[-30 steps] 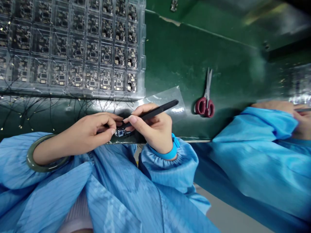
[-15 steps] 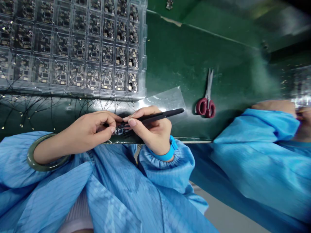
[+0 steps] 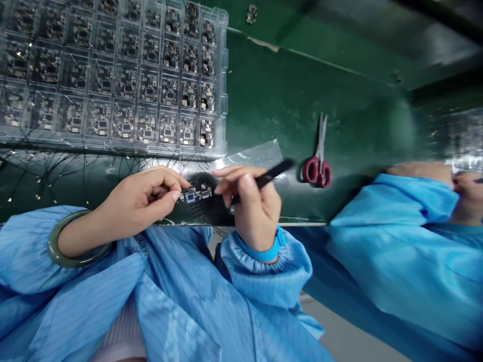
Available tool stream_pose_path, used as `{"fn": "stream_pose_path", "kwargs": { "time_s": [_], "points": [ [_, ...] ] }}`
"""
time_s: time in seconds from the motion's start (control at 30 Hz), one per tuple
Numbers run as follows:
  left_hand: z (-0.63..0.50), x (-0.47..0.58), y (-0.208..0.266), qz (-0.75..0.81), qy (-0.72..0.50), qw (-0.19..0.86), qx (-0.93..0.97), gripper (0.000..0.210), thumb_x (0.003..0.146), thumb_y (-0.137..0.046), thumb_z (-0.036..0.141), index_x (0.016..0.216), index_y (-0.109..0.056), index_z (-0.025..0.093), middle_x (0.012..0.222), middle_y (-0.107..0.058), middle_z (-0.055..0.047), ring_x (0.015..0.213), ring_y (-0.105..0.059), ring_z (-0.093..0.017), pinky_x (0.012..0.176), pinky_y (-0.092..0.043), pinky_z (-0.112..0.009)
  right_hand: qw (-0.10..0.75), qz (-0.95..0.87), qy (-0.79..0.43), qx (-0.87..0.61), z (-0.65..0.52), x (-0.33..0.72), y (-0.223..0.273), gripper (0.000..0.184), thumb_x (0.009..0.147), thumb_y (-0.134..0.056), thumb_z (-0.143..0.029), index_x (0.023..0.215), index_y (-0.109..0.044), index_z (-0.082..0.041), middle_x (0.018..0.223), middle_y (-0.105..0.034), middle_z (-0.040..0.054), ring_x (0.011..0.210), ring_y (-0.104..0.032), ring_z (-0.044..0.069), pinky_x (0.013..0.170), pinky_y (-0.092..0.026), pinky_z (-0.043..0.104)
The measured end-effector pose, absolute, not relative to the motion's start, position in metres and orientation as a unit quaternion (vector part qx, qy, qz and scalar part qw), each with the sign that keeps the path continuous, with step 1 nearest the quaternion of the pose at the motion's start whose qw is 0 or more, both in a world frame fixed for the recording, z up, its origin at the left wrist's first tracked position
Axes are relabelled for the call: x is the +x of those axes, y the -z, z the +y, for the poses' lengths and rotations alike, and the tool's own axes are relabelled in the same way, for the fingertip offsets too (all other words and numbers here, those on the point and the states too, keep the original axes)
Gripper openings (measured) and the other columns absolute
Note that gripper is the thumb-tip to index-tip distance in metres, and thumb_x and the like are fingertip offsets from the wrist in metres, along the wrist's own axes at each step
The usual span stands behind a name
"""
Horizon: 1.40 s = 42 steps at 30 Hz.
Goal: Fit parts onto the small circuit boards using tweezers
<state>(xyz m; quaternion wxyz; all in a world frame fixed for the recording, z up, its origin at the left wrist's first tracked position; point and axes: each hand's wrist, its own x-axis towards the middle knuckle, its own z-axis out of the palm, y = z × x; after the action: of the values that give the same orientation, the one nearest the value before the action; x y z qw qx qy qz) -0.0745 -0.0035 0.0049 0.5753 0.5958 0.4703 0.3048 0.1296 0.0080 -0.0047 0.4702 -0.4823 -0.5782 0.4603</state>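
Right hand (image 3: 253,213), gripping black tool (image 3: 276,172), has withdrawn from circuit board (image 3: 191,197) left hand (image 3: 138,203) pinches.

I see a big blue coat (image 3: 230,306) with thin dark stripes, a bit shiny and full of wrinkles. Its wide collar (image 3: 94,306) lies open, and one flap ends in a point. At the near side, a pale shirt (image 3: 123,329) with little ribs peeks out, and its edge is smooth and light. By the left hand (image 3: 139,201) is a thick, round, shiny green bangle (image 3: 59,247). By the right hand (image 3: 255,213) is a bright blue band (image 3: 260,253) with a small clip. The right sleeve (image 3: 264,279) puffs out, with bunched-up folds at its end.
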Motion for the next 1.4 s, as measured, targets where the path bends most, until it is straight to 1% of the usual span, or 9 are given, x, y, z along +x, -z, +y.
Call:
{"fn": "stream_pose_path", "kwargs": {
  "time_s": [0.13, 0.23, 0.33, 0.47, 0.63, 0.77, 0.93, 1.1, 1.4],
  "points": [
    [-0.005, -0.073, -0.001, 0.481, -0.349, 0.496, 0.633, 0.007, 0.089, -0.054, 0.017, 0.083, -0.057, 0.016, 0.101, -0.063, -0.005, 0.059, -0.053, -0.006, 0.049, -0.042, -0.018, 0.357, -0.628, -0.491, -0.486, 0.005, 0.126, 0.003, 0.006, 0.088, -0.061, -0.028, 0.089, -0.062, -0.022, 0.076, -0.069, -0.0019, 0.067, -0.063, 0.011, 0.064, -0.051, 0.025],
    [-0.008, -0.072, 0.004, 0.483, -0.387, 0.457, 0.639, 0.003, 0.088, -0.057, 0.020, 0.090, -0.058, 0.018, 0.097, -0.064, -0.004, 0.069, -0.059, -0.010, 0.055, -0.045, -0.021, 0.360, -0.612, -0.507, -0.489, 0.002, 0.121, 0.004, 0.008, 0.089, -0.060, -0.029, 0.085, -0.061, -0.021, 0.071, -0.068, -0.0026, 0.064, -0.063, 0.011, 0.062, -0.050, 0.025],
    [-0.010, -0.073, 0.005, 0.493, -0.403, 0.416, 0.648, 0.013, 0.088, -0.058, 0.020, 0.102, -0.057, 0.020, 0.088, -0.065, -0.001, 0.065, -0.060, -0.010, 0.055, -0.046, -0.021, 0.374, -0.620, -0.493, -0.483, 0.002, 0.119, 0.002, 0.007, 0.089, -0.061, -0.028, 0.088, -0.061, -0.021, 0.071, -0.069, -0.0022, 0.063, -0.064, 0.011, 0.060, -0.051, 0.024],
    [-0.007, -0.075, 0.001, 0.487, -0.350, 0.345, 0.722, 0.012, 0.091, -0.053, 0.022, 0.099, -0.062, 0.020, 0.087, -0.068, -0.002, 0.073, -0.062, -0.014, 0.068, -0.050, -0.025, 0.390, -0.697, -0.387, -0.460, 0.002, 0.116, -0.004, 0.003, 0.087, -0.062, -0.021, 0.090, -0.062, -0.022, 0.073, -0.069, -0.0015, 0.061, -0.064, 0.011, 0.056, -0.051, 0.023],
    [-0.004, -0.077, -0.001, 0.439, -0.333, 0.359, 0.753, 0.012, 0.094, -0.048, 0.019, 0.093, -0.059, 0.019, 0.084, -0.067, -0.002, 0.076, -0.063, -0.013, 0.072, -0.050, -0.024, 0.391, -0.791, -0.242, -0.404, -0.001, 0.118, -0.014, 0.014, 0.087, -0.061, -0.015, 0.098, -0.064, -0.023, 0.077, -0.071, -0.0001, 0.062, -0.065, 0.013, 0.058, -0.053, 0.025],
    [-0.007, -0.077, 0.002, 0.417, -0.393, 0.364, 0.734, 0.009, 0.092, -0.053, 0.018, 0.100, -0.058, 0.018, 0.090, -0.068, -0.004, 0.080, -0.065, -0.014, 0.071, -0.053, -0.023, 0.402, -0.826, -0.185, -0.349, -0.002, 0.126, -0.011, 0.030, 0.087, -0.059, -0.012, 0.114, -0.060, -0.025, 0.095, -0.073, 0.0031, 0.075, -0.070, 0.016, 0.061, -0.055, 0.029],
    [-0.008, -0.076, 0.006, 0.406, -0.446, 0.347, 0.718, 0.017, 0.089, -0.056, 0.014, 0.105, -0.057, 0.020, 0.099, -0.071, -0.005, 0.094, -0.067, -0.015, 0.081, -0.054, -0.026, 0.397, -0.850, -0.107, -0.330, -0.005, 0.132, 0.000, 0.039, 0.085, -0.062, -0.014, 0.122, -0.059, -0.027, 0.104, -0.073, 0.0043, 0.074, -0.069, 0.017, 0.051, -0.050, 0.028],
    [-0.006, -0.075, 0.006, 0.396, -0.464, 0.320, 0.725, 0.014, 0.090, -0.055, 0.014, 0.102, -0.057, 0.021, 0.099, -0.072, -0.005, 0.096, -0.068, -0.017, 0.083, -0.056, -0.029, 0.377, -0.854, -0.101, -0.344, -0.008, 0.134, 0.005, 0.040, 0.084, -0.065, -0.018, 0.120, -0.061, -0.034, 0.107, -0.073, 0.0027, 0.073, -0.068, 0.017, 0.051, -0.051, 0.028],
    [-0.007, -0.079, 0.004, 0.394, -0.438, 0.285, 0.756, 0.017, 0.087, -0.056, 0.010, 0.100, -0.060, 0.021, 0.099, -0.072, -0.005, 0.093, -0.068, -0.017, 0.078, -0.055, -0.028, 0.421, -0.819, -0.159, -0.355, -0.009, 0.125, 0.000, 0.042, 0.083, -0.065, -0.014, 0.122, -0.060, -0.030, 0.100, -0.074, 0.0042, 0.076, -0.071, 0.019, 0.059, -0.058, 0.030]
  ]
}}
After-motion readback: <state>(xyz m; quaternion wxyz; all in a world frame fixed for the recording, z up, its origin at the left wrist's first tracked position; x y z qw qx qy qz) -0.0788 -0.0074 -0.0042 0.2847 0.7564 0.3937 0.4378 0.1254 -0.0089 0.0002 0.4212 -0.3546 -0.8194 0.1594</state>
